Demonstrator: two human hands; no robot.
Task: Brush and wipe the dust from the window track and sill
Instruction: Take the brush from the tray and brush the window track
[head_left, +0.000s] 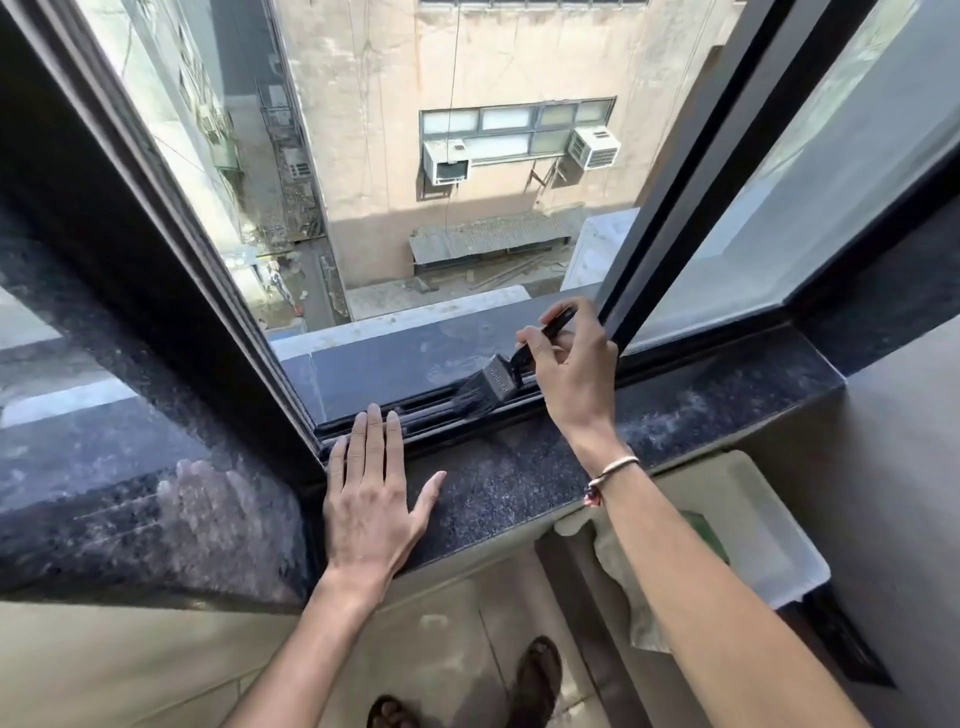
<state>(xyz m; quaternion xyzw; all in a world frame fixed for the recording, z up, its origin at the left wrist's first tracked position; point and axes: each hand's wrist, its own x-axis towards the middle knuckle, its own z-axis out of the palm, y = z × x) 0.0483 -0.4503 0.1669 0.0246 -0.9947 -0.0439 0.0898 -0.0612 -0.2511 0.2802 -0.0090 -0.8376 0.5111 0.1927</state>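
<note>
A dark speckled stone sill (519, 478) runs below an open sliding window, dusty towards its right end. The black metal track (431, 415) lies along its far edge. My right hand (571, 364) grips the handle of a black paintbrush (493, 382), whose bristles rest in the track. My left hand (371, 493) lies flat on the sill, palm down, fingers spread, fingertips reaching the track's left end. It holds nothing.
The slid-aside window pane (779, 197) stands at the right. A dusty outer ledge (405, 358) lies beyond the track, with a long drop outside. A white bin (769, 540) with a cloth (623, 582) stands below the sill. My sandalled feet (535, 675) are on the tiled floor.
</note>
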